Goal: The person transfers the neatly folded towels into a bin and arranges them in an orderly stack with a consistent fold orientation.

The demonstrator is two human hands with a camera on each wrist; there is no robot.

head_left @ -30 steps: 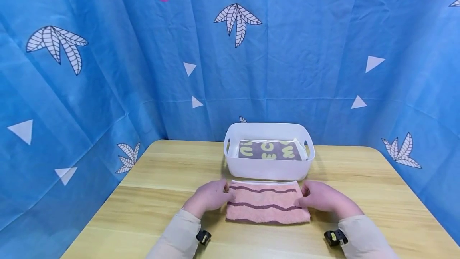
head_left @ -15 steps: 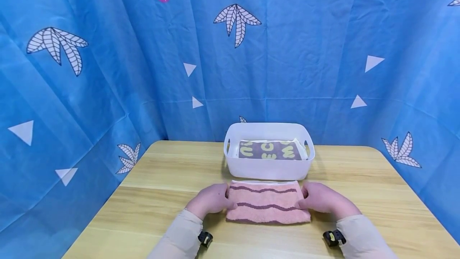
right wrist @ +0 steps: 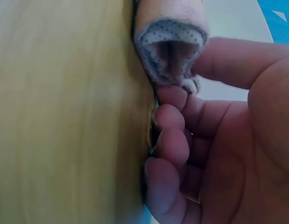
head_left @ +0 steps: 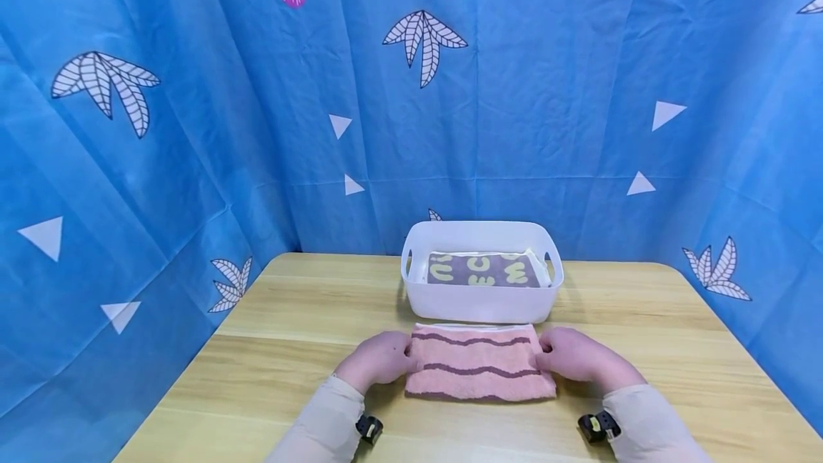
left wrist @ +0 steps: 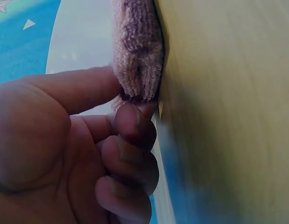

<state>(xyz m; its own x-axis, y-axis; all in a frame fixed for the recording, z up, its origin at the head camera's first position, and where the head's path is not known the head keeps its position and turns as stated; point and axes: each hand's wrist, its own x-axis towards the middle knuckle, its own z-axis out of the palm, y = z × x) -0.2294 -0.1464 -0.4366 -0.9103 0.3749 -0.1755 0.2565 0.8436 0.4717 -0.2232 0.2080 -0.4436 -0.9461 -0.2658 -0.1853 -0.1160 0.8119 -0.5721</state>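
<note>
A folded pink floor mat (head_left: 476, 356) with dark wavy stripes lies on the table, its fuzzy side up. My left hand (head_left: 381, 359) pinches its left end. In the left wrist view the thumb presses the top of the mat (left wrist: 135, 51), and the curled fingers (left wrist: 130, 149) sit at its lower edge. At the opposite end my right hand (head_left: 572, 357) pinches the mat in the same way. The right wrist view shows the folded end of the mat (right wrist: 170, 35), with a pale dotted backing inside the fold; the index fingertip is under it.
Directly behind the mat stands a white plastic basket (head_left: 482, 304) with handle holes. A folded purple mat (head_left: 482, 270) with yellow letters lies in it. The wooden table (head_left: 276, 349) ends at a blue patterned curtain (head_left: 546, 127) at the back and sides.
My left hand has shifted slightly toward me, its fingers drawn closer on the mat's end. The right hand has settled slightly too. The mat and the basket stay in place.
</note>
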